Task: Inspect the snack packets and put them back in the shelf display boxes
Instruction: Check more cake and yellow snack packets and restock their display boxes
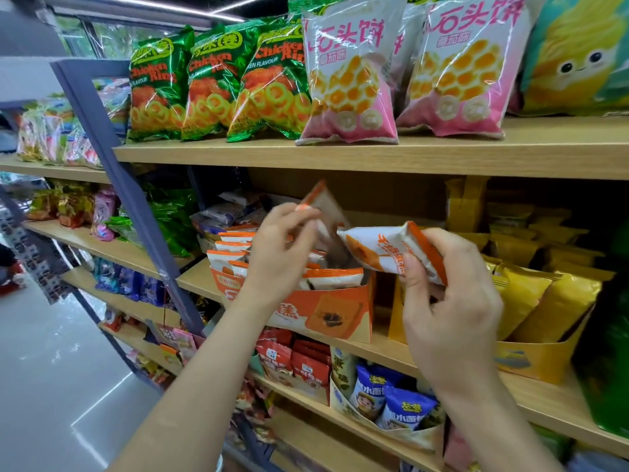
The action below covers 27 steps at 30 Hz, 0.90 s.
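Observation:
An orange and white display box (326, 310) stands on the middle shelf with several matching orange-edged snack packets (335, 277) upright inside it. My left hand (284, 248) is above the box and pinches one such packet (323, 207) by its top edge, tilted and blurred. My right hand (449, 301) is to the right of the box and grips another white and orange packet (384, 248) lying sideways, its printed face toward me. The two held packets are close together over the box.
A yellow display box (541, 361) of gold packets (551, 301) stands right of my right hand. Green chicken-ring bags (218, 83) and pink bags (350, 80) fill the shelf above. Red (292, 362) and blue packets (391, 393) sit below. A blue upright post (112, 158) borders the left; the aisle floor (51, 369) lies beyond.

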Available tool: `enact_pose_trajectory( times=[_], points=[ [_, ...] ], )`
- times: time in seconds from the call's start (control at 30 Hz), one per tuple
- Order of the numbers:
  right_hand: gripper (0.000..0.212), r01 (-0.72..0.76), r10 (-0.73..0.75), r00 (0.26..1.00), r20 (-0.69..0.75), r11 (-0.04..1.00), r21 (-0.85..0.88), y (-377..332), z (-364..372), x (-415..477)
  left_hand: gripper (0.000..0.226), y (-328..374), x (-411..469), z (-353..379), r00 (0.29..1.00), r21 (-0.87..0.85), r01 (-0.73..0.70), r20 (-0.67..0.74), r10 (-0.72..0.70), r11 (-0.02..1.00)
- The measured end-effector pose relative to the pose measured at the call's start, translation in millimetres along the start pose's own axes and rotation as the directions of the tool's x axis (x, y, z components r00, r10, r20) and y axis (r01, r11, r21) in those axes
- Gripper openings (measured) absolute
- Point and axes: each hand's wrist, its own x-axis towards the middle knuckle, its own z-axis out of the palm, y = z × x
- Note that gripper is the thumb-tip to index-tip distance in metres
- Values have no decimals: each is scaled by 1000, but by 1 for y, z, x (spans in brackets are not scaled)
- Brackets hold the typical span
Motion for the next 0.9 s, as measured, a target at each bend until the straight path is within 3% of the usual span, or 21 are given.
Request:
enact_pose_trajectory(
  times=[0.07,0.17,0.4,0.53,0.67,0.77,0.83,0.9],
  points=[
    [27,-12,13,996,86,1000,-11,-3,6,8,21,-3,-8,-8,979,-52,-28,-205,17,998],
    [28,-27,56,964,261,993,-114,-12,20,27,22,-4,-25,-22,940,-62,-60,-338,35,996],
    [34,16,280,815,506,864,-504,-24,61,46,21,12,-52,-40,877,-197,-66,-479,-37,978],
    [19,-22,389,706,592,847,-530,-25,74,32,21,11,-63,-49,865,-328,-41,-485,-131,944],
    [28,13,261,785,562,900,-436,-21,68,25,20,19,-75,-57,869,-401,-47,-468,-161,915],
    [39,-266,275,870,409,961,-80,-26,44,21,19,23,-83,-64,864,-424,-73,-479,-154,903],
    [45,-500,355,817,455,829,251,-37,25,17,20,27,-88,-66,859,-498,-85,-476,-190,863],
    [52,-664,363,711,602,629,404,-48,13,13,24,31,-93,-64,862,-569,-74,-449,-234,819]
  ],
)
